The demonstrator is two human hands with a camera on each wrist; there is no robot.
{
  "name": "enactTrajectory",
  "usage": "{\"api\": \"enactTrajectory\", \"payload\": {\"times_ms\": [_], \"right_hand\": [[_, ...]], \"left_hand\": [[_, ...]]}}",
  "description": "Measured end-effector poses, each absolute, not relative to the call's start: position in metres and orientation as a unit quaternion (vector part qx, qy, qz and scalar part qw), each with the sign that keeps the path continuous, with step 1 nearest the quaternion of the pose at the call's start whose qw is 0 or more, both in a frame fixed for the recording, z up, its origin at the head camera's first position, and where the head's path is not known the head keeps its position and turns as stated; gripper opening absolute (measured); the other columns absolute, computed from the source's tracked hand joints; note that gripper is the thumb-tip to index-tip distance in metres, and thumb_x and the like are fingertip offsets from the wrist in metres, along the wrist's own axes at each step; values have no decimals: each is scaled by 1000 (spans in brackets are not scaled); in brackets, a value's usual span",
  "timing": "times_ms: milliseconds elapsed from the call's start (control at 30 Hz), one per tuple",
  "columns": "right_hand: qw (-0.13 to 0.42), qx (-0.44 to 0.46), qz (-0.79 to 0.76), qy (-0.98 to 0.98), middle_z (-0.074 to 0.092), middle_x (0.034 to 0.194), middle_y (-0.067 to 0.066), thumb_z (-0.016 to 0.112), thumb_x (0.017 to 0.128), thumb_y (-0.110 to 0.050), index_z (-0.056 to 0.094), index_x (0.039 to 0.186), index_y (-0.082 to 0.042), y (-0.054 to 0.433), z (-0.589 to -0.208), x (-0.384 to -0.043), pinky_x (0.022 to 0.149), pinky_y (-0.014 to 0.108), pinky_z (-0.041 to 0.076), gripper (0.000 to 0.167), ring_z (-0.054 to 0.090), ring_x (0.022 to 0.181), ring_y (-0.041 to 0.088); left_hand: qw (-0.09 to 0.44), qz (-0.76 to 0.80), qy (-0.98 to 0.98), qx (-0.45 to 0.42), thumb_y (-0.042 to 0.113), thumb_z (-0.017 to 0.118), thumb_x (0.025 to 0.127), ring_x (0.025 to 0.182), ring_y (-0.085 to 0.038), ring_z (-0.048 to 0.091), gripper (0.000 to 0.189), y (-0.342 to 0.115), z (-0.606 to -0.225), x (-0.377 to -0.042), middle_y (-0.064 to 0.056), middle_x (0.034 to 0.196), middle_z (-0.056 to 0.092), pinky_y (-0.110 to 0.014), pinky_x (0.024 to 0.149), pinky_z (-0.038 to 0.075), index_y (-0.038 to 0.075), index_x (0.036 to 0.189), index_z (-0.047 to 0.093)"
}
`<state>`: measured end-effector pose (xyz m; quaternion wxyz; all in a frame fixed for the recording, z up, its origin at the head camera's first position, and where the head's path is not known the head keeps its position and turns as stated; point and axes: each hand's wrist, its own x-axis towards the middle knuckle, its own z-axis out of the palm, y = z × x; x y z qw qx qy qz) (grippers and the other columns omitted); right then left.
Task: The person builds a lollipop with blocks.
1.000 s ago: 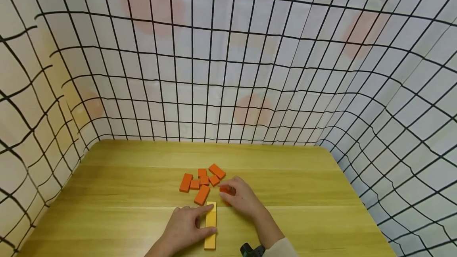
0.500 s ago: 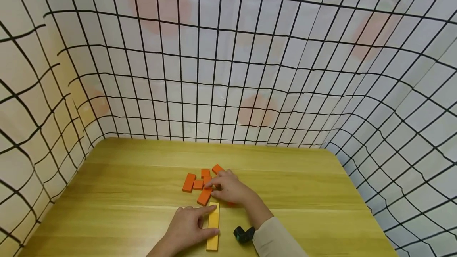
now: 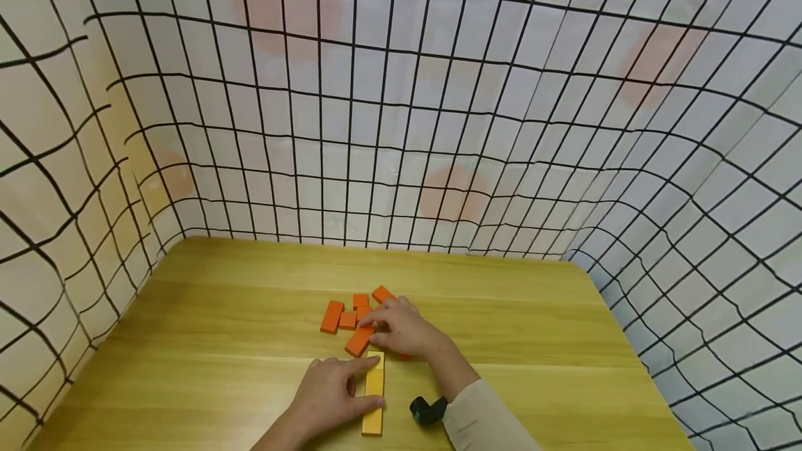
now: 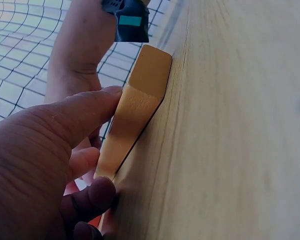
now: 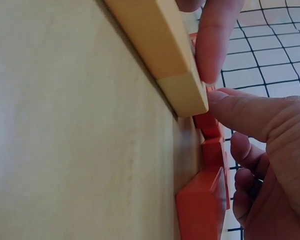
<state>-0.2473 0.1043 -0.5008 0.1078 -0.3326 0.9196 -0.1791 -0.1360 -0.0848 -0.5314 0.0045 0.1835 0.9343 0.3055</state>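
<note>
In the head view, my left hand [image 3: 328, 395] rests index finger and thumb, spread apart, on a straight row of yellow wooden blocks [image 3: 374, 385]. A lighter, short block [image 5: 184, 95] ends this row at the far side in the right wrist view. Its near end shows in the left wrist view, the thumb [image 4: 97, 107] along the upper edge. Just beyond, my right hand [image 3: 404, 329] reaches thumb and index finger around the upper end of a long orange block [image 3: 359, 342]. Whether they pinch it is hidden. Another orange block [image 3: 406, 357] peeks out beneath this hand.
More orange blocks lie close by: a long one [image 3: 332, 317] to the left, small ones [image 3: 348, 320] in the middle, one [image 3: 382, 294] at the back. Black netting [image 3: 401, 159] over white sheets borders the wooden table [image 3: 532, 339]. A black wrist camera [image 3: 428, 410] sits at the right wrist.
Over the last second my right hand has moved left, from the right-hand orange block to the middle of the orange group. It has held still since half a second ago. My left hand stays put.
</note>
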Motion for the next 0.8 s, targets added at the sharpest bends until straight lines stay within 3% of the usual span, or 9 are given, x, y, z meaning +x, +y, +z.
{"api": "enactTrajectory", "payload": {"times_ms": [133,267,433,600,800], "right_hand": [[109,-323,-201,918,62,114,-6,67,99,-33,71,126,-31,107,-501,-245,91,39,36,27,43,99,14],[104,-303,-236,918,67,113,-7,70,97,-31,74,111,-26,111,-503,-244,101,48,36,15,49,107,16],[100,-278,-264,918,63,101,-7,73,95,-32,72,97,-28,119,-506,-240,91,43,37,5,46,100,18],[103,-241,-286,922,58,103,-5,73,96,-34,73,98,-29,125,-508,-236,79,36,38,6,41,96,17],[94,-239,-288,923,59,111,-2,72,96,-35,76,102,-28,129,-512,-233,81,37,38,10,41,99,19]], "left_hand": [[3,307,933,187,67,75,80,58,-1,36,64,-86,-532,-138,20,60,43,-29,66,27,33,134,68],[3,309,933,184,68,75,80,58,-1,36,64,-86,-533,-138,20,60,43,-28,66,27,33,133,69],[6,312,933,181,69,74,80,59,-1,36,64,-86,-534,-137,20,60,43,-28,67,27,34,132,69],[-1,307,934,181,69,75,79,59,-1,37,64,-85,-534,-137,20,60,43,-28,68,27,34,133,69],[-9,305,935,180,67,76,79,58,0,36,63,-84,-533,-138,20,60,42,-27,67,27,33,131,70]]}}
